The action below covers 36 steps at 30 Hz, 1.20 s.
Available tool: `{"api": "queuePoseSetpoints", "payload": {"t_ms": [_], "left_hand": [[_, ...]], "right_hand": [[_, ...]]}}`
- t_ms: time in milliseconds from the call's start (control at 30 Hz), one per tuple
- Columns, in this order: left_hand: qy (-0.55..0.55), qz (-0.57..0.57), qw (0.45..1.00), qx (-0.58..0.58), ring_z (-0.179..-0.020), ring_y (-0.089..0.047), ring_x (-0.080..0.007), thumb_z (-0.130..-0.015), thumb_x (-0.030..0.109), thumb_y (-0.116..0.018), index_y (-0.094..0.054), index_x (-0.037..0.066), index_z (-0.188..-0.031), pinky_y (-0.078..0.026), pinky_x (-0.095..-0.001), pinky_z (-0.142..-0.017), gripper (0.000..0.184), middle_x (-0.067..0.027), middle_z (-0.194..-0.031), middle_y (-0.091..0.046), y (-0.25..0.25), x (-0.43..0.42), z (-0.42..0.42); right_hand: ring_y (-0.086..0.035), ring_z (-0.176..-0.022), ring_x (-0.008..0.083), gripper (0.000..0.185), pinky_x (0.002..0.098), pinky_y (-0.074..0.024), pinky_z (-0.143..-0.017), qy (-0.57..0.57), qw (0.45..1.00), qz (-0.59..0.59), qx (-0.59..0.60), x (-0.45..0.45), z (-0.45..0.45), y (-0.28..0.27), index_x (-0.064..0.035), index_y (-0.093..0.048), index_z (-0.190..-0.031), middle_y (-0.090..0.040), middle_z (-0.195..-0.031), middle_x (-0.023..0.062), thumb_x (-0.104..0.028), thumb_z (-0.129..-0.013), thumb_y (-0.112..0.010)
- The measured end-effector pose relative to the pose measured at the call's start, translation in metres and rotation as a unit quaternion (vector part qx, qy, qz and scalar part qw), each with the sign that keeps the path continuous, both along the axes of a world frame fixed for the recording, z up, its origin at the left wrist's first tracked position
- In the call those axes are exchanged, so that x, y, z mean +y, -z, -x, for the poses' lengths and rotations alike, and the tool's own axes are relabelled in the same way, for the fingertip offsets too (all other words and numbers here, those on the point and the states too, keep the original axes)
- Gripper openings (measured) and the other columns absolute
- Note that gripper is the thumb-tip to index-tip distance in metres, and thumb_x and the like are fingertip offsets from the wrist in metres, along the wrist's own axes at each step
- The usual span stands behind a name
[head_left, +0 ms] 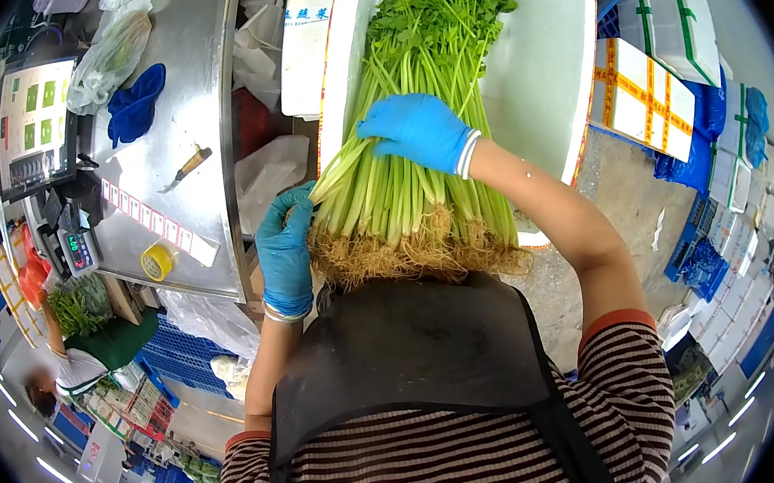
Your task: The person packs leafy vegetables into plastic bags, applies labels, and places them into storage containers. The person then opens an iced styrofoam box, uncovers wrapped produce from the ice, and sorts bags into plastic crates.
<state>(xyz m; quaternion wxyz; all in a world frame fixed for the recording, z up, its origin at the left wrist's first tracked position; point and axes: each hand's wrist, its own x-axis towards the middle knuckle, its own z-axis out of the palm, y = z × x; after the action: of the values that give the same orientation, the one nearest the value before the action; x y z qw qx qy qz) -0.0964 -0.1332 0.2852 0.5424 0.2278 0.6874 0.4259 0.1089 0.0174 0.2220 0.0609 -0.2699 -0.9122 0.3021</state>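
A large bunch of celery (401, 188) lies in and over the near end of a white foam box (539, 98). Its leafy tops point away from me, and its brown, stringy roots hang toward my apron (415, 336). My right hand (419, 134), in a blue glove, reaches across the stalks with its fingers curled round some on the left side. At the lower left of the bunch, my left hand (285, 251), gloved in teal-blue, pinches the bases of those stalks just above the roots. Its fingertips are partly hidden.
To the left stands a steel table (191, 59) with a knife (188, 169), a yellow tape roll (157, 262), a blue cloth (137, 105) and a screen (36, 123). Taped foam boxes (644, 96) are stacked at right. Another person (72, 366) works at lower left.
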Motion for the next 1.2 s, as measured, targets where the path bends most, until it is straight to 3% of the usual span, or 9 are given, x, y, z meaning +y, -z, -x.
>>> {"api": "queuePoseSetpoints", "payload": {"t_ms": [100,300,433,633,867,1033,1100,1133,1200], "left_hand": [[0.004,-0.007,1.000,0.006,-0.091,-0.056,-0.0107,-0.093,0.008,-0.057,-0.064,-0.002,-0.109,-0.045,-0.0251,-0.085,0.020,-0.0051,-0.102,-0.064,-0.003,0.001,0.000],[0.067,-0.100,0.983,0.138,-0.092,-0.057,-0.0145,-0.086,0.003,-0.065,-0.064,0.000,-0.101,-0.046,-0.0274,-0.083,0.016,-0.0080,-0.104,-0.063,0.000,0.001,-0.010],[0.104,-0.128,0.966,0.197,-0.092,-0.058,-0.0173,-0.080,0.000,-0.069,-0.064,0.001,-0.096,-0.047,-0.0276,-0.081,0.016,-0.0092,-0.102,-0.062,0.004,0.001,-0.015],[0.102,-0.124,0.968,0.195,-0.091,-0.058,-0.0166,-0.081,0.001,-0.069,-0.063,0.001,-0.094,-0.047,-0.0269,-0.079,0.014,-0.0086,-0.102,-0.062,0.011,-0.002,-0.017],[0.100,-0.078,0.974,0.190,-0.091,-0.058,-0.0170,-0.081,0.000,-0.068,-0.062,0.000,-0.094,-0.047,-0.0274,-0.080,0.015,-0.0097,-0.102,-0.061,0.002,-0.004,-0.015],[0.193,-0.134,0.945,0.229,-0.100,-0.058,-0.0220,-0.079,0.006,-0.074,-0.062,0.002,-0.104,-0.047,-0.0318,-0.086,0.028,-0.0120,-0.110,-0.058,-0.006,0.001,-0.021],[0.251,-0.118,0.925,0.258,-0.104,-0.057,-0.0247,-0.077,0.009,-0.076,-0.061,0.004,-0.112,-0.046,-0.0344,-0.088,0.039,-0.0129,-0.116,-0.056,-0.031,0.012,-0.017],[0.295,-0.145,0.891,0.312,-0.110,-0.055,-0.0295,-0.076,0.018,-0.076,-0.057,0.010,-0.125,-0.046,-0.0384,-0.091,0.053,-0.0139,-0.126,-0.052,-0.046,0.026,-0.017],[0.425,-0.224,0.815,0.325,-0.109,-0.056,-0.0307,-0.077,0.022,-0.073,-0.061,0.013,-0.122,-0.047,-0.0390,-0.090,0.047,-0.0136,-0.126,-0.054,-0.069,0.055,-0.034]], "right_hand": [[-0.063,-0.090,0.0255,0.026,0.0351,-0.0521,-0.084,-0.011,1.000,0.000,-0.008,0.003,0.003,0.007,-0.0120,-0.066,-0.108,-0.065,-0.104,0.0049,-0.022,-0.085,-0.065],[-0.064,-0.091,0.0243,0.018,0.0341,-0.0516,-0.084,0.029,0.962,0.244,0.122,0.023,-0.014,-0.004,-0.0063,-0.069,-0.100,-0.066,-0.097,0.0075,-0.015,-0.085,-0.065],[-0.063,-0.089,0.0212,0.016,0.0314,-0.0516,-0.082,0.002,0.951,0.272,0.146,0.023,-0.016,0.002,-0.0039,-0.069,-0.098,-0.065,-0.095,0.0096,-0.013,-0.086,-0.065],[-0.062,-0.089,0.0154,0.016,0.0288,-0.0518,-0.078,0.037,0.857,0.483,0.176,0.025,-0.022,0.013,-0.0038,-0.068,-0.097,-0.066,-0.095,0.0072,-0.017,-0.090,-0.062],[-0.064,-0.085,0.0163,0.021,0.0285,-0.0525,-0.077,0.161,0.766,0.561,0.269,0.037,-0.053,0.002,-0.0020,-0.065,-0.096,-0.067,-0.098,0.0088,-0.022,-0.092,-0.060],[-0.064,-0.084,0.0143,0.016,0.0279,-0.0535,-0.075,-0.074,0.746,0.621,0.228,-0.003,-0.038,-0.068,-0.0022,-0.067,-0.098,-0.068,-0.094,0.0080,-0.015,-0.092,-0.059],[-0.063,-0.084,0.0150,0.013,0.0286,-0.0527,-0.076,-0.050,0.733,0.646,0.208,-0.014,-0.039,-0.089,-0.0023,-0.068,-0.097,-0.069,-0.092,0.0069,-0.012,-0.090,-0.061],[-0.063,-0.084,0.0154,0.012,0.0290,-0.0523,-0.076,-0.039,0.725,0.658,0.197,-0.017,-0.039,-0.100,-0.0023,-0.068,-0.097,-0.069,-0.092,0.0063,-0.011,-0.089,-0.063],[-0.062,-0.085,0.0160,0.012,0.0303,-0.0510,-0.077,-0.143,0.747,0.577,0.297,-0.009,-0.037,-0.133,-0.0021,-0.068,-0.096,-0.069,-0.093,0.0060,-0.009,-0.087,-0.065]]}}
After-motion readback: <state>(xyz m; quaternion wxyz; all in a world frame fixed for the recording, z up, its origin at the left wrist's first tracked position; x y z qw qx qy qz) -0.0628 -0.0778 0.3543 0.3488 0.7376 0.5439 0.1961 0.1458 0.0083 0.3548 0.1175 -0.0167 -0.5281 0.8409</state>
